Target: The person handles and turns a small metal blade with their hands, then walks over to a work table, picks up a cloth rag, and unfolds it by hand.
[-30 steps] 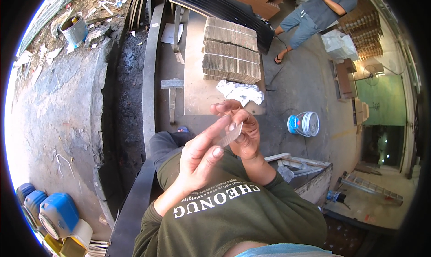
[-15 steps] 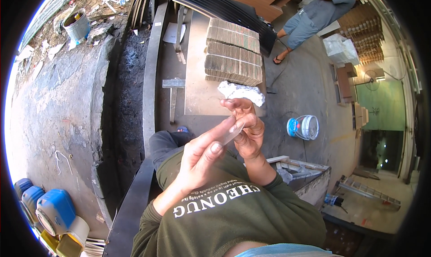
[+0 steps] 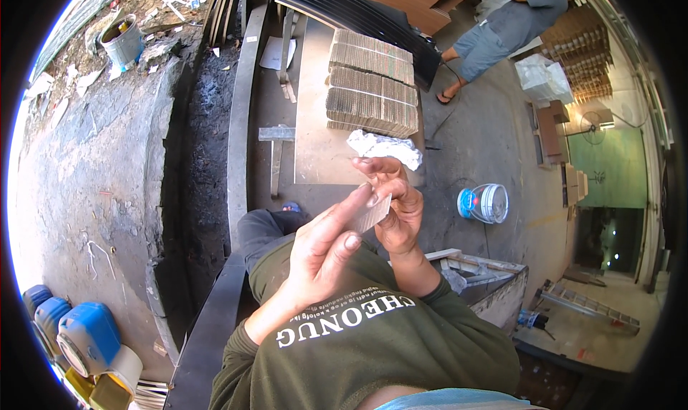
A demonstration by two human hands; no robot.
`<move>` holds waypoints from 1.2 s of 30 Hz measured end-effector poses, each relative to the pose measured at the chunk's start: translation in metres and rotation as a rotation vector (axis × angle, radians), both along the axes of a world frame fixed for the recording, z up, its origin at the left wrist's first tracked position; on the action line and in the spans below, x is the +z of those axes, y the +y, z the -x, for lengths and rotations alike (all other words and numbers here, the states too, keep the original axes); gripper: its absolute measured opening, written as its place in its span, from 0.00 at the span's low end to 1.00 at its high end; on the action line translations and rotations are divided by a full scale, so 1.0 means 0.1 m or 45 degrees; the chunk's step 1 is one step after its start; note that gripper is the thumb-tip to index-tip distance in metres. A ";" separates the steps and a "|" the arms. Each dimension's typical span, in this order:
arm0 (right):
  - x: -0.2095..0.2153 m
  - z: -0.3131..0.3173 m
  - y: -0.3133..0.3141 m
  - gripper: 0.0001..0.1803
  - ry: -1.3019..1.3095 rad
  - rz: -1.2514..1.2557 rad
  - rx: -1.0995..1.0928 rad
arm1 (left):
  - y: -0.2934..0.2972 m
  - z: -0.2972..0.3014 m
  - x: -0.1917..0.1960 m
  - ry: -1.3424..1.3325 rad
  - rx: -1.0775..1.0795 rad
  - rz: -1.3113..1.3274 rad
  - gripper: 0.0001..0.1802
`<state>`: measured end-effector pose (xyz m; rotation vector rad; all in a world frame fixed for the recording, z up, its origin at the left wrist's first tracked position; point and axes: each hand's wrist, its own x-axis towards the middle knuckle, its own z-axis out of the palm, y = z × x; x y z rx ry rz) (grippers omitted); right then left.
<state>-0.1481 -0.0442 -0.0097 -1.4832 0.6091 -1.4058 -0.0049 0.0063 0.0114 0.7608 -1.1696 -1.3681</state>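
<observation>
**Small flat ribbed piece held between two bare hands above a workshop floor**

A small flat ribbed piece (image 3: 373,215), pale and finely lined, sits between the person's two hands, in front of the dark green long-sleeved top (image 3: 408,345). The left hand (image 3: 319,246) is loosely closed, its fingers stretched out and its thumb a little apart, with the near end of the piece between them. The right hand (image 3: 398,213) is half-curled around the far end, its fingers bent and spaced; whether it grips the piece or only touches it, I cannot tell.

Beyond the hands, two strapped bundles of corrugated cardboard (image 3: 373,87) stand side by side on a tan board (image 3: 312,152). A crumpled white cloth (image 3: 387,147) lies against their near side, just past the right fingertips. A black corrugated sheet (image 3: 358,19) slants behind the bundles.

To the right, a pale bucket (image 3: 494,203) with something blue beside it is on the grey floor. Farther off stands a co-worker (image 3: 498,41) in grey top and shorts. A ladder (image 3: 591,307) lies at far right; blue plastic containers (image 3: 93,338) are grouped at lower left.
</observation>
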 end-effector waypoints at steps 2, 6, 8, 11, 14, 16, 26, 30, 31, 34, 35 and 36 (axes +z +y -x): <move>0.02 0.00 0.00 0.09 -0.028 0.020 -0.005 | -0.02 0.01 0.00 -0.094 0.074 0.106 0.23; 0.06 0.01 -0.01 0.10 0.038 0.068 -0.059 | -0.07 0.00 0.00 -0.247 0.164 0.301 0.23; 0.09 0.01 -0.01 0.10 0.085 0.076 -0.096 | -0.08 0.00 0.02 -0.299 0.217 0.346 0.22; 0.10 0.01 -0.01 0.09 0.088 0.073 -0.104 | -0.08 0.00 0.01 -0.304 0.215 0.346 0.22; 0.12 0.01 0.01 0.09 0.110 0.069 -0.106 | -0.07 0.01 -0.01 -0.278 0.246 0.365 0.22; 0.13 0.02 0.01 0.09 0.104 0.064 -0.104 | -0.08 0.01 0.01 -0.312 0.250 0.386 0.23; 0.15 0.04 0.02 0.08 0.119 0.007 -0.005 | -0.07 0.01 -0.04 -0.553 0.453 0.483 0.26; 0.15 0.02 0.06 0.09 0.045 -0.116 0.039 | -0.06 0.01 -0.05 -0.587 0.485 0.460 0.27; 0.15 0.01 0.07 0.10 0.057 -0.110 0.051 | -0.06 0.00 -0.05 -0.586 0.494 0.457 0.27; 0.16 0.00 0.08 0.10 0.056 -0.130 0.065 | -0.07 0.00 -0.06 -0.541 0.508 0.454 0.25; 0.16 0.00 0.08 0.10 0.044 -0.156 0.067 | -0.08 0.00 -0.07 -0.498 0.513 0.453 0.25; 0.16 -0.01 0.08 0.10 0.044 -0.155 0.067 | -0.07 -0.01 -0.06 -0.498 0.512 0.453 0.25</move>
